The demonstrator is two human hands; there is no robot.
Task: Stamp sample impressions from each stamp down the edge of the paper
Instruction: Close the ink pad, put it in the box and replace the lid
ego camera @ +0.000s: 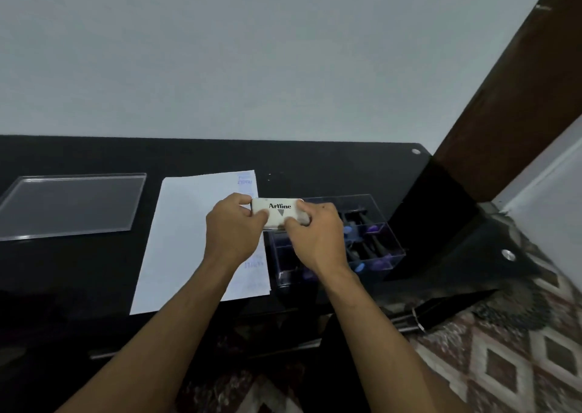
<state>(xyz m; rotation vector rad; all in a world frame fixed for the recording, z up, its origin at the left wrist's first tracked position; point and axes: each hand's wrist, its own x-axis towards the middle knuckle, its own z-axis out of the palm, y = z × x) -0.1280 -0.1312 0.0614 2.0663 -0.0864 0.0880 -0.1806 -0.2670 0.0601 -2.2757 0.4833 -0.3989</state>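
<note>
Both hands up over the black tabletop [78,280], meeting on one small thing. Left hand [231,228] and right hand [315,239] each pinch an end of a white Artline ink pad case [278,212], held off the surface above the right margin of the paper [189,239]. Left grip: thumb and fingers wrapped round the case's left end. Right grip: fingers curled over its right end and lower edge.

Paper lies flat, middle of the tabletop. Faint bluish impressions [245,181] run down its right edge, near the top and again lower by the left wrist; too blurred for me to read or count them.

Just right of the paper, a clear compartment organiser [387,250] holds the stamps [371,230], dark bodies with purple-blue tips, lying in their sections. A clear acrylic sheet [72,204] sits well apart on the left.

My read: ink pad handling step, between stampings. I can't tell whether the case is being opened or closed; the seam is hidden behind the fingers.

Next move, if opening: part lid from base with opposed thumbs, set the pad down flat beside the paper, free the right hand for a stamp from the organiser. Keep the case level so the inked face doesn't touch the sheet.
</note>
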